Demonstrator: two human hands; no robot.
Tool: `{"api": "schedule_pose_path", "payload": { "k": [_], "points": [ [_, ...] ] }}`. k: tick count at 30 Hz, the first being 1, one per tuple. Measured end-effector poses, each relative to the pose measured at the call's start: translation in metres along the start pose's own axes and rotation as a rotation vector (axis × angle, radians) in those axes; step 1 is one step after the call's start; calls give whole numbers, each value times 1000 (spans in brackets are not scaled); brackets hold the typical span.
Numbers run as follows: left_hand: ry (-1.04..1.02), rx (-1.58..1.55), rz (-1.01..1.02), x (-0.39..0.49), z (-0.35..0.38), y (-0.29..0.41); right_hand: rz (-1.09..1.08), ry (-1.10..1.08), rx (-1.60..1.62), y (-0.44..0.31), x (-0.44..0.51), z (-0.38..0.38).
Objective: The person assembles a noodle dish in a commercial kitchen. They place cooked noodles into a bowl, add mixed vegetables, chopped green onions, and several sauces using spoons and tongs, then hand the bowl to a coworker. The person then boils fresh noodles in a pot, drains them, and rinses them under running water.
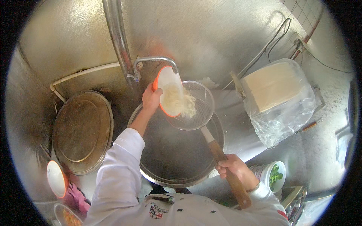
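My left hand [152, 97] grips the rim of an orange bowl with a white inside [172, 82]. The bowl is tilted to the right, and pale noodles [185, 103] hang over its lower edge against a round wire-mesh strainer [202, 104]. Around the strainer's wooden handle [217, 151] my right hand [233, 168] is closed. Both the strainer and the bowl are above a large round metal pot [175, 158]. Haze veils the dark inside of the pot, so its contents cannot be made out.
A faucet [158, 58] reaches over the bowl. Left of the pot leans a round metal lid [82, 132], near another orange bowl [56, 178] and pink gloves [76, 197]. On the right are a plastic-wrapped pale block [274, 87] and a white tub [265, 175] with green leaves.
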State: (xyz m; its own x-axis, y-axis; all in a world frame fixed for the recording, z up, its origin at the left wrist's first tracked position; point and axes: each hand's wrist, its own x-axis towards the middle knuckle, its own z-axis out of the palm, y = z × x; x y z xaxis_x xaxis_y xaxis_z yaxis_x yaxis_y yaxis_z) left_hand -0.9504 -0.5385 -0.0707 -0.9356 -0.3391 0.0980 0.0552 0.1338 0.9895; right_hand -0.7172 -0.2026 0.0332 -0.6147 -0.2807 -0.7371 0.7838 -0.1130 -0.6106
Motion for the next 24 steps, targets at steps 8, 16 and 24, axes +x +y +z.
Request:
{"api": "schedule_pose_path", "payload": {
  "k": [8,16,24],
  "points": [
    [100,674,295,-47,-26,44,39,-231,119,7,45,-5],
    [317,671,425,-121,-69,28,-48,-86,97,1,35,6],
    [232,-805,-433,-114,-27,-65,-180,160,-314,20,2,24]
  ]
}}
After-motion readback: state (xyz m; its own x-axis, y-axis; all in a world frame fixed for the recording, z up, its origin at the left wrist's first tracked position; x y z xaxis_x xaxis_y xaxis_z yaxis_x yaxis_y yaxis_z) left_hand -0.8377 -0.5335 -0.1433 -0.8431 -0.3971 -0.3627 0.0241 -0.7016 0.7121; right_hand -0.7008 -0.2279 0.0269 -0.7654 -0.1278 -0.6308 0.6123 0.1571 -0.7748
